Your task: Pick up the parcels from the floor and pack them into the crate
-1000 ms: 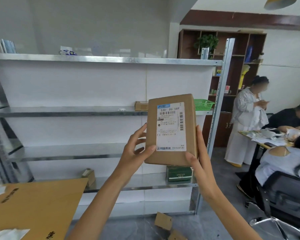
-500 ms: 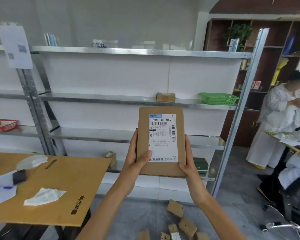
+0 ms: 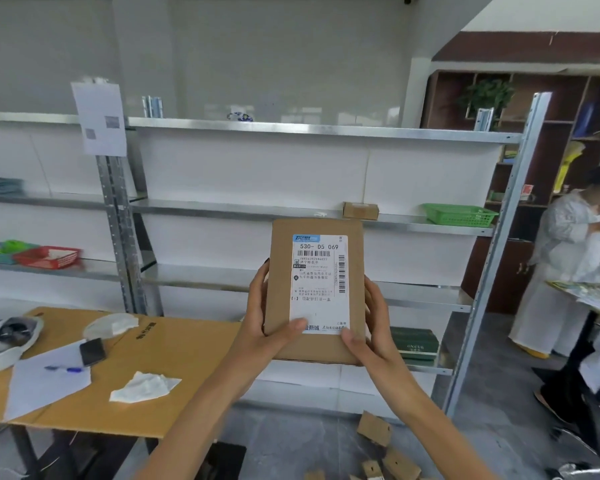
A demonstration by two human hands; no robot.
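Observation:
I hold a flat brown cardboard parcel (image 3: 317, 289) upright in front of me, its white shipping label facing me. My left hand (image 3: 265, 322) grips its left edge, thumb on the label's lower corner. My right hand (image 3: 369, 327) grips the right edge, thumb on the lower front. Several small brown parcels (image 3: 374, 427) lie on the grey floor at the bottom right. A green crate (image 3: 459, 214) sits on the middle shelf to the right, and a red crate (image 3: 47, 257) on a shelf at the left.
Metal shelving (image 3: 291, 129) fills the wall ahead, with a small box (image 3: 360, 210) on one shelf and a green box (image 3: 414, 342) lower down. A cardboard-topped table (image 3: 174, 368) at the left carries papers, a phone and tissues. A person in white (image 3: 568, 265) stands at the right.
My view has swung left, showing more of the table and the left shelves. Both hands have slid lower on the parcel, which stays upright in front of me.

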